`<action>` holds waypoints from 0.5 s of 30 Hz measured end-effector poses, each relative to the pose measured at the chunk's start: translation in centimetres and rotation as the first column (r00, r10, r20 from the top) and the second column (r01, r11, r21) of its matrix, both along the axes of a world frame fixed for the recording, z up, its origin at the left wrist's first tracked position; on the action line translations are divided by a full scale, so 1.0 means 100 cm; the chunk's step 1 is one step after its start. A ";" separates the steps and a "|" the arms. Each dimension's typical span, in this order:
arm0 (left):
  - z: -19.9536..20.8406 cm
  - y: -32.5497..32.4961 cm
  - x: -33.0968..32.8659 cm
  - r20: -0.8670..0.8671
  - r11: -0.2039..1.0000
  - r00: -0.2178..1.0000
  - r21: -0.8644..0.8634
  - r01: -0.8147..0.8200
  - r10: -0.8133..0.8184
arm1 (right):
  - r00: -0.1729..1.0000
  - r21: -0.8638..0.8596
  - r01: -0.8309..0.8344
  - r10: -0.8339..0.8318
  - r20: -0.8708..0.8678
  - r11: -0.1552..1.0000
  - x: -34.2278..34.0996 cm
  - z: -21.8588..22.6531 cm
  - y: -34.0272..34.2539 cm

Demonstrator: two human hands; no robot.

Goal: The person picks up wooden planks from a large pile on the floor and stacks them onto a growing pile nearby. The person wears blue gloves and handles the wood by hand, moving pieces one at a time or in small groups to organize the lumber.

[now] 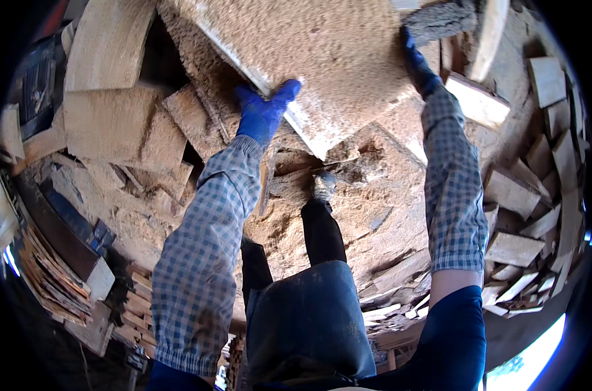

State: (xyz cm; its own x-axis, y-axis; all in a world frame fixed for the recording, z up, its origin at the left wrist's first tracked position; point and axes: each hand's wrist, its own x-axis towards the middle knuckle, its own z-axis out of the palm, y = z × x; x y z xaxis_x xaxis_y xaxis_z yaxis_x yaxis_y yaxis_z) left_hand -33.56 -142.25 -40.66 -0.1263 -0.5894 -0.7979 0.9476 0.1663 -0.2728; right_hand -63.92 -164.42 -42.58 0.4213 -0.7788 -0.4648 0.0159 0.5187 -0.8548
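Note:
A wide wooden board [328,58], coated with sawdust, slants across the top middle with one corner pointing toward me. My left hand [265,112], in a blue glove, grips its left edge, the thumb lying over the top face. At the board's right side is my right hand [421,64], gloved in dark blue and seen edge-on; it presses against that edge, and its fingers are partly hidden. Just beyond the right fingertips lies a rough, bark-covered piece of wood [443,21]. Beneath the held board another sawdust-covered board [195,65] shows on the left.
Wide planks [113,120] lie at the upper left. A pale wood block [477,101] sits beside my right wrist. Cut offcuts [514,251] are heaped along the right, thin slats [51,274] stacked at lower left. My boot [323,186] stands in sawdust [286,228] among wood scraps.

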 end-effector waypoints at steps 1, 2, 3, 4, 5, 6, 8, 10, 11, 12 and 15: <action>-0.006 0.002 0.007 -0.222 0.991 0.966 0.023 -0.131 0.133 | 0.999 0.066 0.012 -0.016 0.052 0.998 0.002 -0.008 0.000; -0.001 -0.013 -0.030 -0.185 0.994 0.979 0.076 -0.072 0.085 | 0.988 -0.029 0.009 -0.013 -0.153 1.000 -0.045 -0.024 -0.013; 0.014 -0.020 -0.046 -0.097 0.989 0.994 0.143 -0.025 0.040 | 0.987 -0.021 0.006 -0.009 -0.158 1.000 -0.051 -0.033 -0.003; 0.026 -0.011 -0.046 0.308 0.972 0.925 0.136 0.191 -0.224 | 0.991 -0.022 -0.007 0.004 -0.134 1.000 -0.041 -0.032 0.004; 0.036 -0.002 -0.044 0.646 0.902 0.637 0.219 0.372 -0.420 | 0.994 -0.029 -0.026 0.023 -0.111 0.999 -0.031 -0.030 0.008; 0.046 0.003 -0.039 0.751 0.892 0.502 0.262 0.369 -0.429 | 0.995 -0.041 -0.043 0.040 -0.093 0.998 -0.021 -0.024 0.012; 0.058 0.006 -0.044 0.877 0.872 0.211 0.346 0.346 -0.431 | 1.000 0.132 0.007 -0.007 0.004 0.991 -0.030 -0.022 0.014; 0.079 0.032 -0.027 0.886 0.842 0.056 0.415 0.343 -0.460 | 0.983 0.035 -0.175 0.176 -0.047 0.984 -0.035 -0.003 0.054; 0.095 0.042 -0.023 0.865 0.823 0.099 0.425 0.377 -0.492 | 0.964 -0.015 -0.249 0.247 -0.096 0.968 -0.050 0.009 0.074; 0.111 0.044 -0.021 0.848 0.806 0.145 0.413 0.424 -0.510 | 0.988 0.044 -0.129 0.125 0.095 0.991 -0.068 0.014 0.096; 0.150 0.090 0.012 0.780 0.777 0.251 0.421 0.469 -0.574 | 0.992 0.206 -0.010 -0.017 0.125 0.979 -0.032 0.075 0.155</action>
State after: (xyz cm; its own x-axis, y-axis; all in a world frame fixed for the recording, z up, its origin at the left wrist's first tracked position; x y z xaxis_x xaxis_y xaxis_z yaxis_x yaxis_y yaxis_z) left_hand -32.37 -133.22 -25.67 0.3679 -0.5927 -0.7165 0.5470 -0.4851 0.6822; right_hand -67.16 -148.95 -35.06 0.4837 -0.6735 -0.5589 0.1181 0.6830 -0.7208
